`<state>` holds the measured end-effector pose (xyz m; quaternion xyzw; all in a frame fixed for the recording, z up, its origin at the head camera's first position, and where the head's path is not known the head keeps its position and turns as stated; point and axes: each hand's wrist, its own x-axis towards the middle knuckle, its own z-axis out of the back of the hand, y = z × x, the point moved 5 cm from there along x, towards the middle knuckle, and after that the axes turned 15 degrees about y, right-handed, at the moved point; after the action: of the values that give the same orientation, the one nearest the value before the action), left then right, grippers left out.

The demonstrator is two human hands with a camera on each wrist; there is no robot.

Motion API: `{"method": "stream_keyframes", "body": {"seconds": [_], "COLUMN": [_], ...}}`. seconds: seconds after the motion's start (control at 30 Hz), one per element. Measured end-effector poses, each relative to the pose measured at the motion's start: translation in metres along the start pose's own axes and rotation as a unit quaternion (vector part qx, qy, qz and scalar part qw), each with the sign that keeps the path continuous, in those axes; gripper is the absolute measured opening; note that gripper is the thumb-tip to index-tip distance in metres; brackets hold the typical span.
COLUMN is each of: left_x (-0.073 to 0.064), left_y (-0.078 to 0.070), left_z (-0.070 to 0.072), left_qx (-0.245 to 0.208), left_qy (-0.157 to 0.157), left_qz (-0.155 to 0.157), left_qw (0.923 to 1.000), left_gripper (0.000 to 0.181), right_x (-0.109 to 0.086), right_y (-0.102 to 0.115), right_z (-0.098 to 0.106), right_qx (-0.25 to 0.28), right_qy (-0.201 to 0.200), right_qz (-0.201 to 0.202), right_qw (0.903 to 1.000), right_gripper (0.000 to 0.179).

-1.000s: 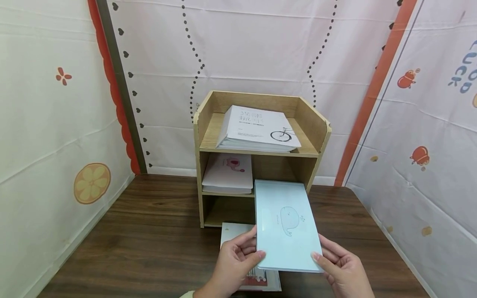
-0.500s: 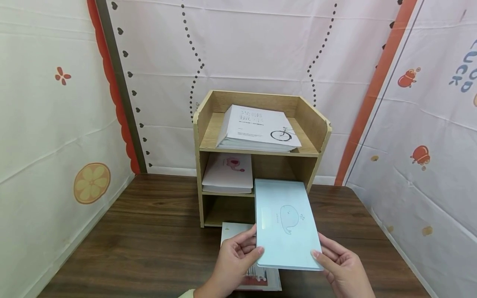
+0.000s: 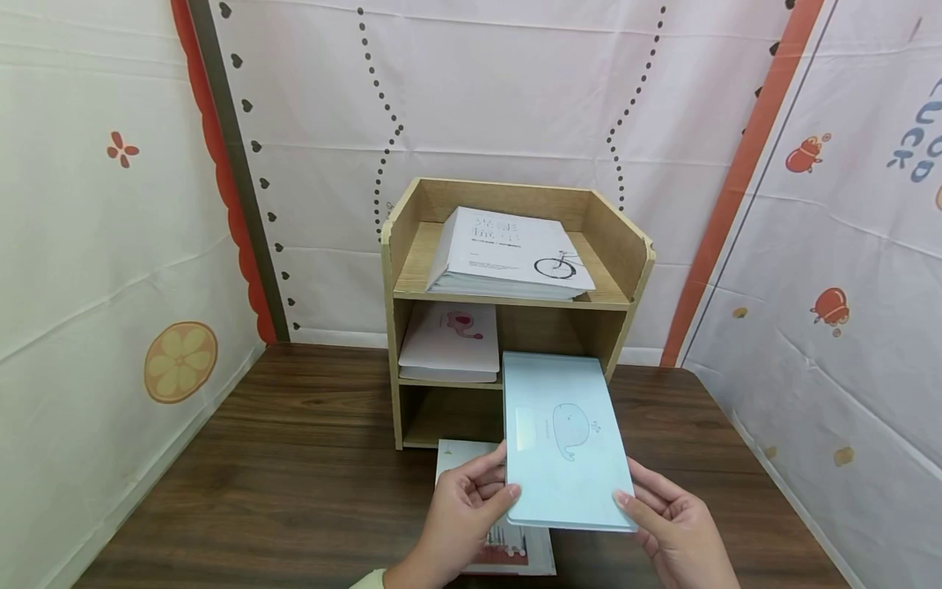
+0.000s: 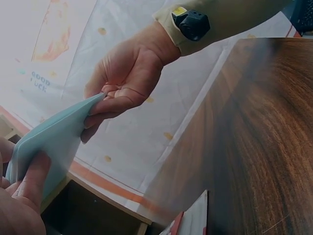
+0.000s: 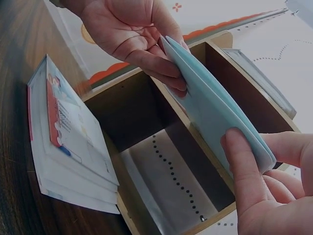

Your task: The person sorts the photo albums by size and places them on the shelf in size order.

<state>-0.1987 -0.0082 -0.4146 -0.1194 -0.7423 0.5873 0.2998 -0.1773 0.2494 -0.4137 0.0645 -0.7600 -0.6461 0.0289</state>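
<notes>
Both hands hold a thin stack of light blue notebooks [image 3: 562,483] with a whale drawn on the cover. My left hand [image 3: 465,511] pinches its near left corner, thumb on top and fingers beneath. At the near right corner my right hand [image 3: 673,519] grips it the same way. The far end of the notebooks reaches the middle shelf of a wooden desk shelf [image 3: 636,323], at its right half. In the right wrist view, the edges of the light blue notebooks [image 5: 215,105] show more than one layer. Pink notebooks [image 3: 449,343] lie on the left half of that shelf.
A thick stack of white books [image 3: 508,254] with a bicycle print lies on the top shelf. Beneath the blue notebooks, more books [image 5: 73,137] lie on the dark wooden table [image 3: 294,458], partly hidden in the head view. Printed cloth [image 3: 508,90] surrounds the table.
The near edge of the blue notebooks has shifted very slightly up and away from me in the head view, hands moving with it. Both grips stay the same.
</notes>
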Motion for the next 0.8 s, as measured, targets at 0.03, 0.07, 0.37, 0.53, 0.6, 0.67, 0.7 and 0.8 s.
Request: {"method": "stream_keyframes", "body": {"seconds": [0.03, 0.07, 0.37, 0.53, 0.6, 0.67, 0.7, 0.8], "left_x": [0.0003, 0.0006, 0.0038, 0.0056, 0.0060, 0.0059, 0.0061, 0.0067], "left_y": [-0.0005, -0.0010, -0.0026, -0.0040, -0.0053, -0.0065, -0.0070, -0.0066], "left_z": [0.0001, 0.0001, 0.0021, 0.0033, 0.0036, 0.0037, 0.0036, 0.0040], "left_qx": [0.001, 0.002, 0.011, 0.010, 0.011, 0.011, 0.010, 0.010], "left_qy": [0.000, 0.000, -0.003, -0.004, -0.004, -0.004, -0.004, -0.005], "left_qz": [0.000, 0.000, 0.012, 0.013, 0.010, 0.008, 0.007, 0.007], "left_qw": [1.0000, 1.0000, 0.9999, 0.9999, 0.9999, 0.9999, 0.9999, 0.9999], "left_gripper": [0.061, 0.061, 0.061, 0.061, 0.061, 0.061, 0.060, 0.060], "right_x": [0.0001, 0.0003, 0.0027, 0.0036, 0.0039, 0.0041, 0.0042, 0.0043], "right_y": [0.0004, 0.0008, 0.0037, 0.0054, 0.0059, 0.0060, 0.0062, 0.0064], "right_z": [-0.0004, -0.0006, -0.0019, -0.0027, -0.0029, -0.0029, -0.0028, -0.0025], "right_qx": [0.000, -0.001, -0.008, -0.006, -0.002, 0.002, 0.003, 0.003], "right_qy": [0.002, 0.004, 0.003, 0.012, 0.020, 0.027, 0.030, 0.032], "right_qz": [0.001, 0.002, -0.010, 0.000, 0.008, 0.014, 0.017, 0.019], "right_qw": [1.0000, 1.0000, 0.9999, 0.9999, 0.9998, 0.9995, 0.9994, 0.9993], "right_gripper": [0.036, 0.038, 0.066, 0.058, 0.048, 0.038, 0.035, 0.031]}}
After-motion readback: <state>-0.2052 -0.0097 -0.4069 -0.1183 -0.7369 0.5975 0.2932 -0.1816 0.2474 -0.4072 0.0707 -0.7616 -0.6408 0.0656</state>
